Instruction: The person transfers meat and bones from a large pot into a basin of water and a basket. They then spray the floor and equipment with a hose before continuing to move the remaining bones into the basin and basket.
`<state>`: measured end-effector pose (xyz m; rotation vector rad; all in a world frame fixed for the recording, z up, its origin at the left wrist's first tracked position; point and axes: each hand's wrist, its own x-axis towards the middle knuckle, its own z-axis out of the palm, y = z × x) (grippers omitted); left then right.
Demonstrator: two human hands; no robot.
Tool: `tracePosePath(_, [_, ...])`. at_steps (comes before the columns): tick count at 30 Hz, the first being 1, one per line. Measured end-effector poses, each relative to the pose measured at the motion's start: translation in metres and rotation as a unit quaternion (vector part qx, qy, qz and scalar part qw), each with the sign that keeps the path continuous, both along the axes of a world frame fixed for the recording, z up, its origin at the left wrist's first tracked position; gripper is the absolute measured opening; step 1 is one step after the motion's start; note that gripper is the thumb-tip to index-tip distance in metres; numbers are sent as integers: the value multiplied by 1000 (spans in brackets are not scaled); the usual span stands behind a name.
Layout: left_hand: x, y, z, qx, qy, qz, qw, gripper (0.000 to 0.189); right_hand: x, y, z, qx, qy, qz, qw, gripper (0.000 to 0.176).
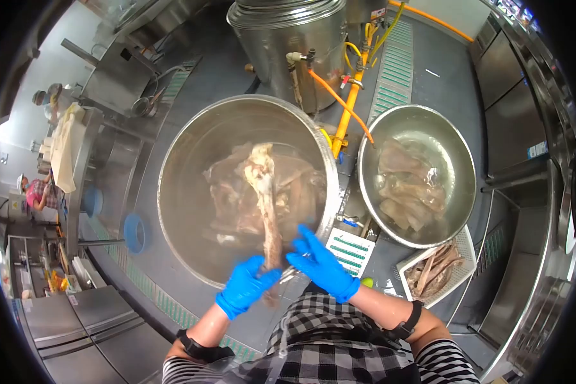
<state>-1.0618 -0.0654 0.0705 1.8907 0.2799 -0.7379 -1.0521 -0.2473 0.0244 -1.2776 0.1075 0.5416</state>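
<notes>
The lower end of the bone [266, 211] is hidden where the two blue-gloved hands meet, and a little of it shows again below the left hand [246, 287], just outside the near rim of the large steel pot [185, 160]. What lies in the pot is hard to make out: pale meaty lumps blurred under cloudy liquid or steam. The bone is held above them, and its long axis runs almost straight away from the person. The knobby, meat-covered end points to the far side, over the middle of the pot, and the thin shaft comes back to the hands. The left hand is clenched round that shaft. The right hand [321, 264] is spread wide – fingers fanned out, their tips at the shaft from the right – and whether they press on it cannot be told. To the right, apart from the pot, a smaller steel basin [429, 125] holds pale pieces in water, and a white tray [467, 242] of long pieces sits just below it. A tall steel tank [281, 38] behind is cut off at the top edge.
</notes>
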Motion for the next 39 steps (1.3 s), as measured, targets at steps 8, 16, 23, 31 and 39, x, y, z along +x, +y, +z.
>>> tracePosePath(8, [-29, -98, -2, 58, -267, -98, 957, 30, -35, -98, 12, 145, 14, -171, 975, 33])
tracePosePath(16, [-36, -44, -127, 509, -395, 58, 762, 15, -69, -264, -166, 1, 177, -321, 930, 20])
tracePosePath(23, [-38, -50, -124, 535, -411, 44, 737, 22, -81, -339, -308, 58, 344, -396, 849, 10])
tracePosePath(31, [-39, -52, -124, 508, -392, 79, 763, 24, -28, -427, -349, 100, 251, -575, 773, 29])
tracePosePath(39, [-36, -48, -126, 543, -416, 56, 728, 20, 12, -393, -219, -63, 111, -454, 882, 35])
